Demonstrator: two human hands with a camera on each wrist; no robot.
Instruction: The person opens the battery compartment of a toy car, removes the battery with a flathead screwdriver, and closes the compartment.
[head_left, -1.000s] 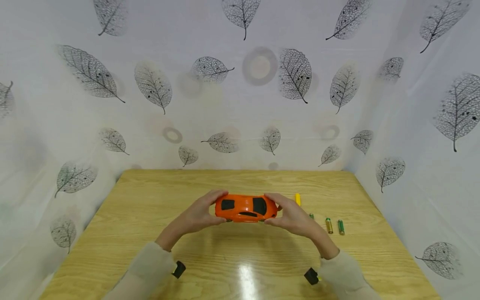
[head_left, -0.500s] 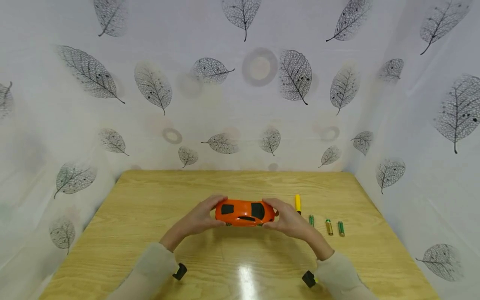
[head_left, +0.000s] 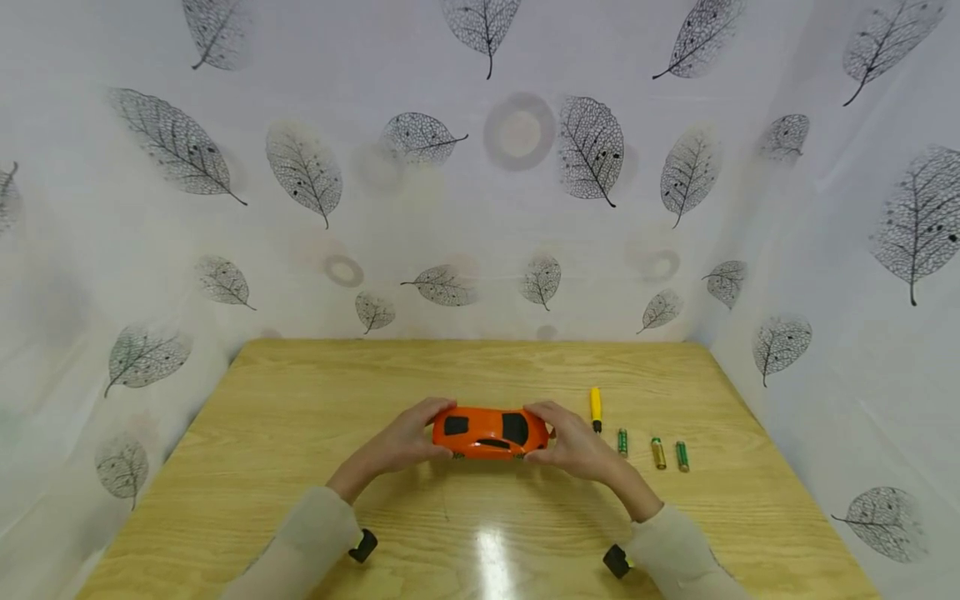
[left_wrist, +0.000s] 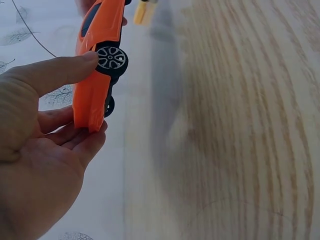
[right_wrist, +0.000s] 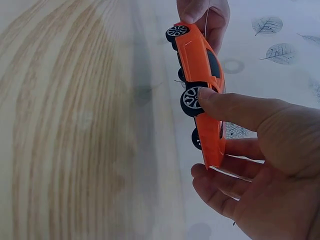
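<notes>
An orange toy car [head_left: 491, 433] with dark windows is held level above the table by both hands, one at each end. My left hand [head_left: 408, 435] grips the end on the left; in the left wrist view its thumb lies by a spoked wheel [left_wrist: 111, 58] and its fingers curl under the bumper. My right hand [head_left: 573, 442] grips the other end. The right wrist view shows that thumb touching a wheel [right_wrist: 192, 99], with the fingers around the car's nose. The wheels hang over the wooden surface, with a shadow below.
Right of the car on the wooden table [head_left: 315, 375] lies a yellow-handled screwdriver [head_left: 596, 407]. Beside it are three batteries, a green one [head_left: 622, 442], a gold one [head_left: 658, 453] and another green one [head_left: 682, 457]. A leaf-patterned white curtain [head_left: 480, 217] surrounds the table.
Both hands have brought the toy car slightly lower and nearer to me in the head view. The screwdriver and the leftmost battery, partly covered before by the right hand, now show fully.
</notes>
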